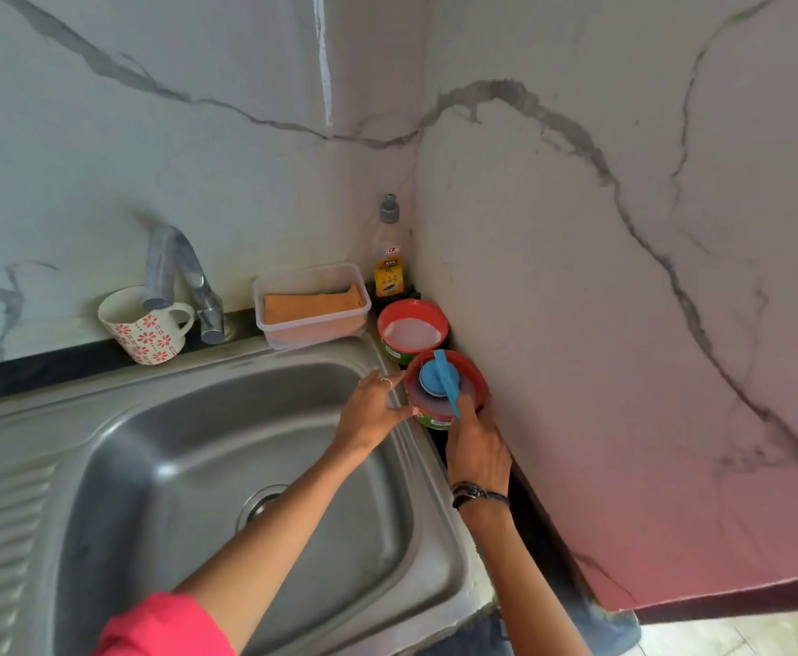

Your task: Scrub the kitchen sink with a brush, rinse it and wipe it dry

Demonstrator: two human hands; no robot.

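Observation:
A steel sink (160, 447) fills the lower left, its drain (259, 504) partly behind my left forearm. At its right rim stands a red tub (475, 385) of pale cleaning paste. My right hand (475, 447) grips the handle of a blue round brush (437, 378), whose head sits in the tub. My left hand (373, 411) holds the tub's left side with thumb and fingers. A chrome tap (184, 281) rises behind the sink.
A second red tub (413, 331) of white powder stands behind the first. Further back are a dish soap bottle (390, 258), a clear box with an orange cloth (314, 305) and a flowered mug (143, 324) under the spout. Marble walls close the corner.

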